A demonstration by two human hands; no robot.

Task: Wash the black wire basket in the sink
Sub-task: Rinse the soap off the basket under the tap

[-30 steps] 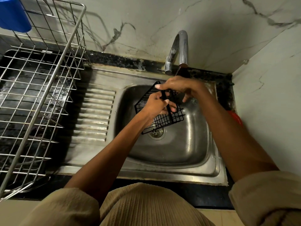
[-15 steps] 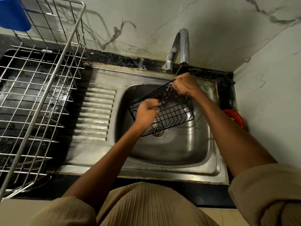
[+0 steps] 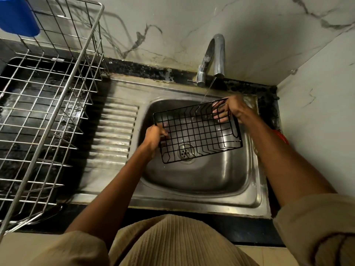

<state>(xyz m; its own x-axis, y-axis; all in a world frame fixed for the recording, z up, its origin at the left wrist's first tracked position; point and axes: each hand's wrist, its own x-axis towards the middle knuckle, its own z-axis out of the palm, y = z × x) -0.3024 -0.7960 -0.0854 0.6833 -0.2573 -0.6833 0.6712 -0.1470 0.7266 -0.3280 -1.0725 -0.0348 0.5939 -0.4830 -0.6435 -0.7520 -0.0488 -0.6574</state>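
Observation:
The black wire basket (image 3: 197, 131) is held flat over the steel sink (image 3: 203, 181), above the drain. My left hand (image 3: 154, 136) grips its left rim. My right hand (image 3: 229, 110) grips the far right corner, fingers curled through the wires. A thin stream of water runs from the tap (image 3: 215, 58) onto the basket's far side.
A large steel dish rack (image 3: 48, 104) stands on the black counter at the left, with a blue cup (image 3: 17, 16) at its far corner. The ribbed drainboard (image 3: 113, 131) lies between rack and basin. A red object (image 3: 281, 138) peeks out right of the sink. Marble walls close in behind and right.
The basket has turned from nearly on edge to flat and open under the water. My hands have moved apart, left hand to the left rim, right hand to the far right corner.

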